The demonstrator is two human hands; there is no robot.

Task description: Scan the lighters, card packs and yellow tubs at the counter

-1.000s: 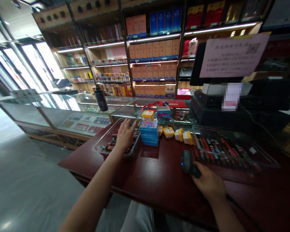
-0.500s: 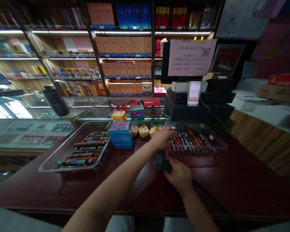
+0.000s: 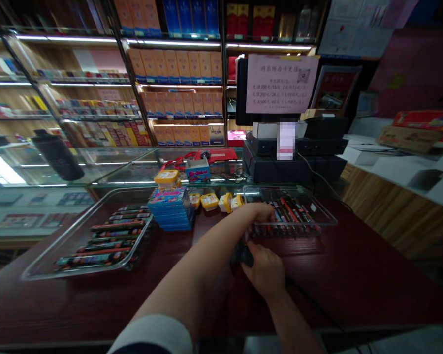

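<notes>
My left hand point(image 3: 264, 212) reaches across my right arm's line into the left end of the right clear plastic tray point(image 3: 328, 222). Its fingers bend down, held together, at the slim printed sticks point(image 3: 288, 210); what is in them is hidden. Closer to me, my right hand point(image 3: 265, 269) wraps round the handle of a dark handheld barcode scanner point(image 3: 240, 253). The scanner's head is partly behind my left forearm. A black cable point(image 3: 310, 299) runs from that hand toward the table's front edge.
At left stands another clear tray point(image 3: 40, 268) with several similar sticks. Between the trays are a stack of blue boxes point(image 3: 173, 214), yellow-lidded tubs point(image 3: 209, 200) and an open small carton point(image 3: 198, 172). Behind are a black bottle point(image 3: 58, 155) and a monitor point(image 3: 240, 91) above dark equipment.
My left hand has moved farther right and down into the right tray, its forearm reaching farther over the table. The view has shifted right. My right hand still holds the scanner.
</notes>
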